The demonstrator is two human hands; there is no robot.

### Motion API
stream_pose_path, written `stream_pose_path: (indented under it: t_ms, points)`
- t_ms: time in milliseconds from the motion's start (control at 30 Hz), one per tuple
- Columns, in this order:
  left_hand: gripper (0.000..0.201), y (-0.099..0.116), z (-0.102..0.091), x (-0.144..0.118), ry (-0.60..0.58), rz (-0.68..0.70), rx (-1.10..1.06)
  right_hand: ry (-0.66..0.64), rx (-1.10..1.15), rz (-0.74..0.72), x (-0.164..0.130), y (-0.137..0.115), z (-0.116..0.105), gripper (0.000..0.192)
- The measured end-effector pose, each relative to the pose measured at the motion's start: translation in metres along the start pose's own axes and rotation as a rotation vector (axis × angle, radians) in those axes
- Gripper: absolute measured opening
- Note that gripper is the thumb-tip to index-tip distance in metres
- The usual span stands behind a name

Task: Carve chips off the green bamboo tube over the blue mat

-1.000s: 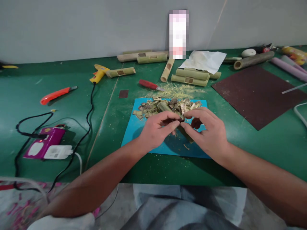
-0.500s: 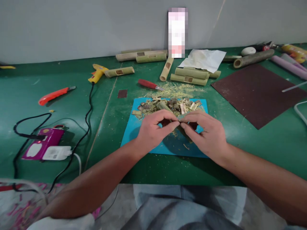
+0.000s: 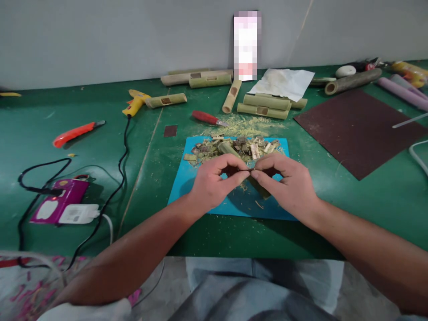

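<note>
My left hand [image 3: 217,180] and my right hand [image 3: 284,183] meet over the blue sheet [image 3: 187,191], thumbs and forefingers pinched together. Between the fingertips is a small dark brown piece [image 3: 248,169] that looks like sandpaper, mostly covered by the fingers. Below them a green bamboo tube [image 3: 259,187] lies slantwise on the sheet, its middle hidden by my hands. Bamboo chips and shavings [image 3: 203,149] are heaped along the sheet's far edge.
Beyond are a red-handled knife [image 3: 205,117], cut bamboo tubes [image 3: 262,111] and white paper [image 3: 284,84]. At right lies a large brown sheet [image 3: 361,133]. Leftward are a small brown square [image 3: 170,130], yellow glue gun [image 3: 135,103], orange cutter [image 3: 75,133] and purple power strip [image 3: 60,200].
My right fingers have shifted slightly, curling closer to the left fingertips, and more of the bamboo tube's near end shows. Everything else on the table stays where it was.
</note>
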State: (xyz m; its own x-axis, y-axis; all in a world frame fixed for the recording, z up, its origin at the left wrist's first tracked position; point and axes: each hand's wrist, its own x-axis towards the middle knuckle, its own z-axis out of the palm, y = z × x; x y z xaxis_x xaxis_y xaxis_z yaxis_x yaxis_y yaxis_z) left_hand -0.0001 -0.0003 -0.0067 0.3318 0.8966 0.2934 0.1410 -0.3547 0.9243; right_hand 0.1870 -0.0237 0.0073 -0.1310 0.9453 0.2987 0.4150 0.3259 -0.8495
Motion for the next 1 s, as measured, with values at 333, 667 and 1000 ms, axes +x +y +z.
stream_pose_path:
  t_ms: [333,667,1000]
  points:
    - [0.009,0.004,0.002,-0.005,-0.023,-0.082,-0.128,-0.076,-0.148,-0.172,0.001,0.003,-0.005,0.011]
    - [0.016,-0.033,-0.040,0.018,0.157,0.193,0.632,-0.392,-0.899,0.118,-0.003,-0.002,-0.002,0.027]
    - [0.022,-0.045,-0.030,0.021,0.044,0.353,0.896,-0.461,-0.932,0.132,-0.001,0.002,0.001,0.029]
